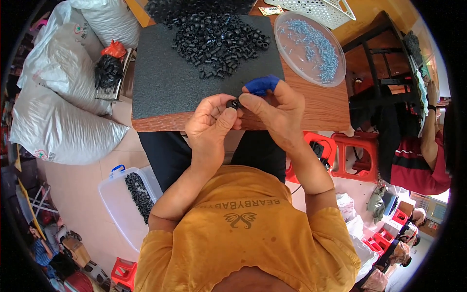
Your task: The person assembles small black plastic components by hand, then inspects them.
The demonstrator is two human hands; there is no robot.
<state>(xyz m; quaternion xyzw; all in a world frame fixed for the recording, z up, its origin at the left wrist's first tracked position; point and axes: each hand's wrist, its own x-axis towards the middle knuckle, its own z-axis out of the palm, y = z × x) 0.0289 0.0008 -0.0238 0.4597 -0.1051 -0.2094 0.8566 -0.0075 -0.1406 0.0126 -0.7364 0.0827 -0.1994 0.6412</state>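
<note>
My left hand (210,121) and my right hand (273,108) meet over the front edge of the wooden table (321,104). Between their fingertips they pinch one small black round part (233,103). A blue cover (261,84) wraps a finger of my right hand. Beyond the hands, a pile of the same black parts (219,39) lies on a black foam mat (170,80). A clear round dish (292,53) with several small silvery screws (315,46) stands to the right of the pile.
A clear plastic bin (121,204) with black parts stands on the floor at my lower left. Large white sacks (58,97) lie left of the table. Red stools (352,155) and another person in a red shirt (421,160) are at the right. A white basket (321,9) sits at the table's far edge.
</note>
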